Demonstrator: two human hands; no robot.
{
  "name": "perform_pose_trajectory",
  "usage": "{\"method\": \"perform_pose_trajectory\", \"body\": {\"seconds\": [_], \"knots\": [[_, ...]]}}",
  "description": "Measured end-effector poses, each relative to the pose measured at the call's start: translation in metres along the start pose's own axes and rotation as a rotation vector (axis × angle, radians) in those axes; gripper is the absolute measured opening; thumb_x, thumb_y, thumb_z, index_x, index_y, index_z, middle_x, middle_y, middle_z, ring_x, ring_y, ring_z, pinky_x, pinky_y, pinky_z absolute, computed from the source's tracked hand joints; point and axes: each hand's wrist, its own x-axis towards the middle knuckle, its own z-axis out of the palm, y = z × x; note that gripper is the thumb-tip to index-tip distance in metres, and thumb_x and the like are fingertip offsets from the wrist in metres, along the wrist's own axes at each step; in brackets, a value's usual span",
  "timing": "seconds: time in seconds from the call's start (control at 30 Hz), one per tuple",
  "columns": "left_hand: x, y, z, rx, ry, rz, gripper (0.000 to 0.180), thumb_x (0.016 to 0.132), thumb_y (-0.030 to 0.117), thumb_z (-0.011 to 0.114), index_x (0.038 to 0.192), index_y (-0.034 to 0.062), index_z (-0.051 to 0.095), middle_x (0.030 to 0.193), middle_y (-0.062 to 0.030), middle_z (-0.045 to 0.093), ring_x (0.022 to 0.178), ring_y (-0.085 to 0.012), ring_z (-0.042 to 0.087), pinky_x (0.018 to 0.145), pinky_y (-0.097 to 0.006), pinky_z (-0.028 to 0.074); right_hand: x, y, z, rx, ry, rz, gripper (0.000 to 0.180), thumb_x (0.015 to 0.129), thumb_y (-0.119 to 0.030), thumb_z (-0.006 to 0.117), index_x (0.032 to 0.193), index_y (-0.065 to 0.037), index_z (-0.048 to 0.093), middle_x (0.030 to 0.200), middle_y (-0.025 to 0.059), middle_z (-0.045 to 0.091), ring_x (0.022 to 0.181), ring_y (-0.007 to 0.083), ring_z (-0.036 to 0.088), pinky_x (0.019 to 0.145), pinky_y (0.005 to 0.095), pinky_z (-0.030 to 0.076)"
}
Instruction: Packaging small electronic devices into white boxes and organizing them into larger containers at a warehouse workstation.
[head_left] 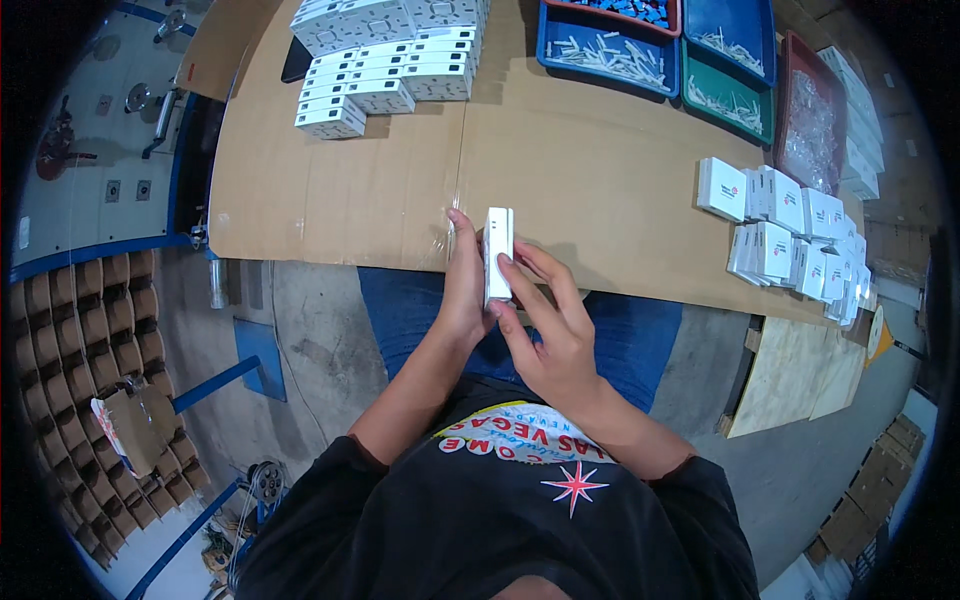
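A small white box (498, 240) stands on its narrow side between my two hands, just over the table's near edge. My left hand (463, 278) presses flat along its left face, fingers pointing away from me. On the other side, my right hand (549, 325) grips it, thumb at the near end and a fingertip on the narrow top face. Dark marks show near the box's far end. Its broad faces are hidden by my hands.
Stacked white boxes (385, 75) stand at the table's far left. Trays of small white parts, such as a blue tray (610, 92), sit at the far right. White packets (770, 225) are piled along the right edge. Brown cardboard (330, 190) covers the table.
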Motion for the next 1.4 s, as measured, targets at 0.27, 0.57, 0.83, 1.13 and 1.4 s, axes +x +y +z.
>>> {"method": "perform_pose_trajectory", "body": {"seconds": [0.27,0.57,0.83,1.13,1.4], "knots": [[0.013,-0.018,-0.028,-0.303,-0.083,-0.222,0.040,0.107,0.048,0.046,0.100,0.0128,0.065,0.080,-0.0012,0.063,0.070,-0.0146,0.063,0.057,-0.031,0.053,-0.001,0.000,0.003,0.008,-0.033,-0.026,0.042,0.091,-0.001,0.073,0.132,0.002,0.067,0.139,0.0204,0.058,0.120,0.0347,0.066,0.094,0.0382,0.058],[0.000,-0.010,-0.010,-0.272,0.098,-0.169,0.031,0.106,0.038,0.048,0.094,0.0133,0.062,0.079,0.0003,0.062,0.067,-0.0143,0.062,0.052,-0.032,0.050,-0.001,-0.002,0.001,0.018,-0.045,0.006,0.042,0.090,0.000,0.074,0.131,0.004,0.067,0.136,0.0205,0.063,0.121,0.0332,0.066,0.099,0.0365,0.054],[0.006,-0.014,-0.016,-0.404,0.029,-0.105,0.026,0.106,0.035,0.049,0.097,0.0128,0.060,0.083,-0.0005,0.059,0.070,-0.0143,0.059,0.058,-0.030,0.050,-0.002,-0.003,-0.001,0.042,-0.056,0.019,0.039,0.091,0.002,0.072,0.130,0.004,0.068,0.133,0.0209,0.064,0.118,0.0322,0.068,0.097,0.0357,0.055],[0.036,0.009,-0.057,-0.426,-0.350,-0.180,0.046,0.106,0.049,0.049,0.083,0.0096,0.057,0.080,-0.0036,0.056,0.067,-0.0191,0.054,0.057,-0.032,0.049,-0.010,0.005,0.005,0.056,-0.065,-0.052,0.041,0.088,0.007,0.071,0.128,0.002,0.069,0.131,0.0164,0.066,0.108,0.0293,0.070,0.090,0.0348,0.058],[0.041,0.003,-0.056,-0.485,-0.238,-0.212,0.058,0.104,0.057,0.051,0.068,0.0117,0.055,0.063,-0.0008,0.047,0.057,-0.0172,0.047,0.053,-0.032,0.043,-0.008,0.004,0.010,0.040,-0.153,-0.154,0.038,0.084,0.011,0.073,0.121,0.005,0.071,0.127,0.0180,0.069,0.110,0.0316,0.070,0.092,0.0365,0.057]]}}
